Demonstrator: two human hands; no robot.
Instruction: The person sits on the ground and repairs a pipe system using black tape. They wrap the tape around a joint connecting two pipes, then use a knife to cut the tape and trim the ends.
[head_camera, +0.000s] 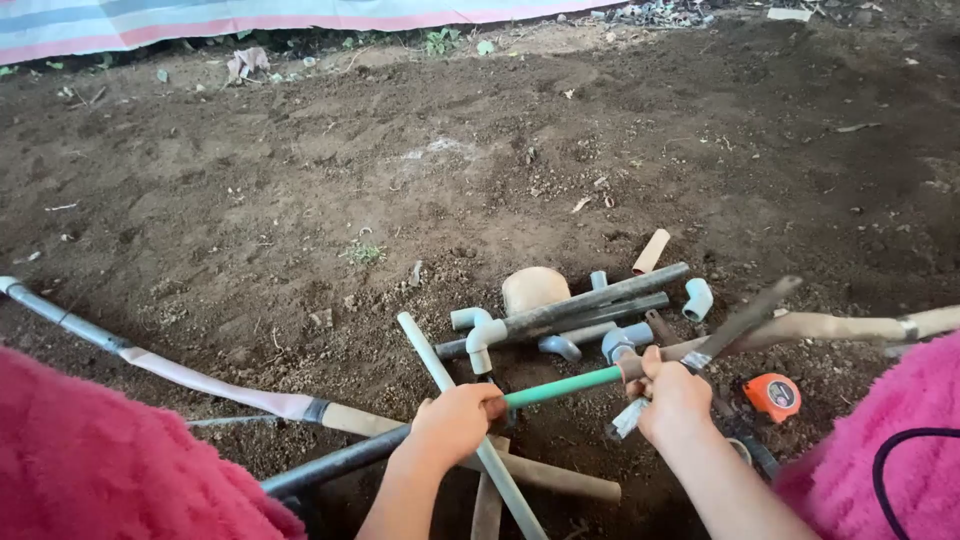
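Head view, looking down on bare soil (300, 200). The left hand (455, 420) is closed around a long tool at the point where its dark shaft (335, 462) meets a green section (560, 386). The right hand (672, 398) is clenched on the same line further along, at the joint where a brownish handle (800, 328) carries on to the right; a torn strip of white tape (630, 417) hangs below this fist. The tool is thus held off the ground between both hands, just above a heap of pipe pieces.

The heap contains two dark grey pipes (600, 298) lying side by side, a white elbow fitting (482, 345), further grey elbows (698, 297) and a tan cylinder (534, 288). A pale pipe (440, 365) runs diagonally under the left hand. An orange tape measure (773, 395) lies near the right wrist, and a long taped hose (150, 360) crosses the soil at left.

Risks, as judged: the joint gripped by the right hand looks taped and may part or twist under load, and a slip there could drive the tool into the loose fittings and scatter them. The crossing pale pipe could also snag the shaft.
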